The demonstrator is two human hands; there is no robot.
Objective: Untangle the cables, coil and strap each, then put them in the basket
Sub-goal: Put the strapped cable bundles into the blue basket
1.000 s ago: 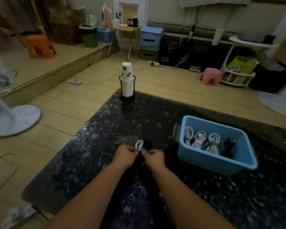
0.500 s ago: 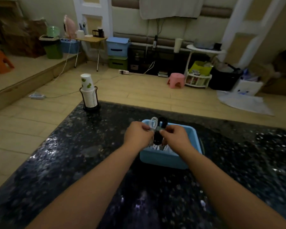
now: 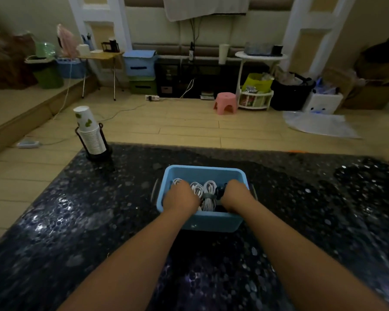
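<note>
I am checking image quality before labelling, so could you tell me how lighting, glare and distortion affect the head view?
Head view: the room is dim; speckled glare lies on the glossy black table; wide-angle distortion bends its edges; both hands, left hand and right hand, sit soft-edged in the blue basket, hiding their fingers.

Both hands reach down into the blue basket [image 3: 202,221], so the fingers are hidden and I cannot tell what they hold. The left hand [image 3: 180,197] covers some white cable coils [image 3: 208,194]; the dark cable [image 3: 220,191] beside them is unclear.
</note>
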